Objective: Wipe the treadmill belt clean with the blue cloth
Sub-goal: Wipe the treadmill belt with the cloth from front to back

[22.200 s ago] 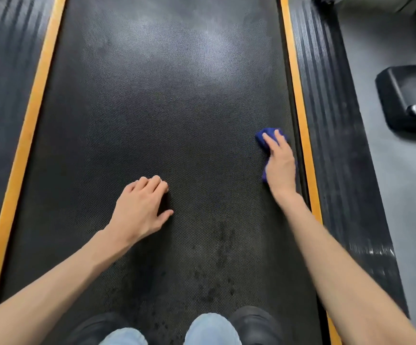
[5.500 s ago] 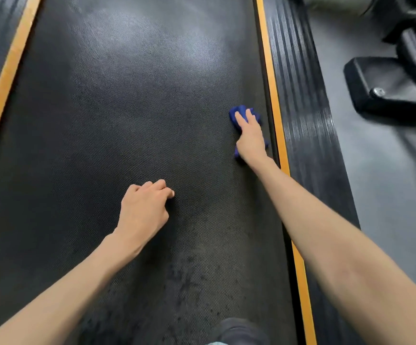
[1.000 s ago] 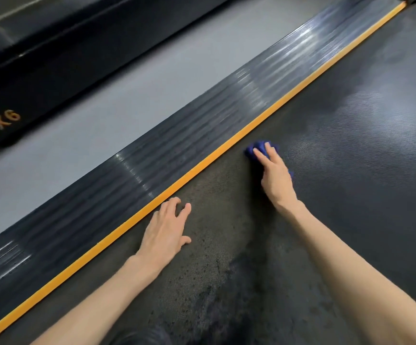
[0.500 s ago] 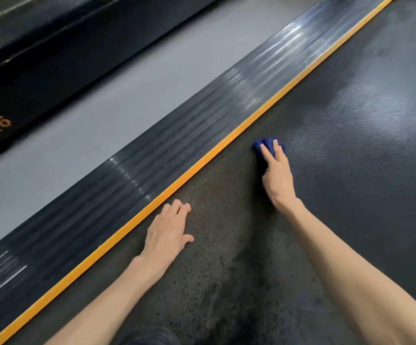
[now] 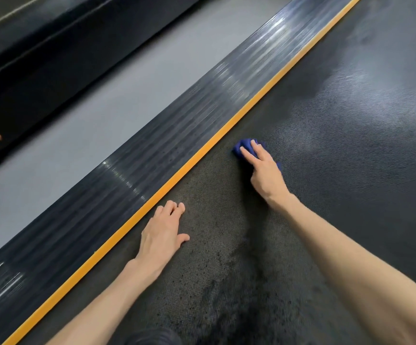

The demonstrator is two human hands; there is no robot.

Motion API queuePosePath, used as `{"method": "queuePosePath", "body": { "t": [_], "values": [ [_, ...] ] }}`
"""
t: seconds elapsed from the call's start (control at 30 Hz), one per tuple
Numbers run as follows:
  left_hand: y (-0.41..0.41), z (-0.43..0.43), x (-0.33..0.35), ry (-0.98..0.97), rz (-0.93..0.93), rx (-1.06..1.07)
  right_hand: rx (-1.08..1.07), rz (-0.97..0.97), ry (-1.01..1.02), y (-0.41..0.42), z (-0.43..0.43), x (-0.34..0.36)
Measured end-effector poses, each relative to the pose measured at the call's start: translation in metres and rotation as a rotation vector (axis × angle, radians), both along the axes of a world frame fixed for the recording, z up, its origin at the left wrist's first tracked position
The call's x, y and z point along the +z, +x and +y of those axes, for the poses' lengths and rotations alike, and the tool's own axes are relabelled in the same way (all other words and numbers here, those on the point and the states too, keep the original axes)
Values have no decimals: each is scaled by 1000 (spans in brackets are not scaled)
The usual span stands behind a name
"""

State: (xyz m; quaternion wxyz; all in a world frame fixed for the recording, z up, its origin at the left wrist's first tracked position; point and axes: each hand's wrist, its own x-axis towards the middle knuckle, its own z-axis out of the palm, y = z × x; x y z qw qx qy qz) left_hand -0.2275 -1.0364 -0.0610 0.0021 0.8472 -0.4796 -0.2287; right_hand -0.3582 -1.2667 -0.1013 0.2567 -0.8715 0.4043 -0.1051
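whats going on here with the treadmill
A person is bent over the treadmill belt, wiping it. The right hand holds a bunched blue cloth down on the belt, close to the orange edge stripe. The left hand rests flat on the belt, nearer the person.

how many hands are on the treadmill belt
2. The left hand rests flat on the treadmill belt by the orange stripe; the right hand holds the blue cloth against it farther up.
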Motion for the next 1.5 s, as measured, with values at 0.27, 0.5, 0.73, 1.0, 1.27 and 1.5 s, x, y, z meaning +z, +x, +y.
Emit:
{"method": "queuePosePath", "body": {
  "t": [0.27,0.5,0.73,1.0,1.27,1.5],
  "values": [
    [2,-2,3,8,-13,-7,692,-11,-188,9,71,-13],
    [-2,0,1,9,10,29,-104,-19,13,31,13,3],
    [-3,0,0,-7,-10,43,506,-41,-124,0,125,-11],
    [-2,0,1,-1,10,54,-336,62,-72,-83,3,6],
    [-8,-9,6,101,-75,26,418,11,-94,-41,137,-5],
    [-17,-16,12,183,-88,-45,-358,57,-42,-130,41,9]
  ]
}}
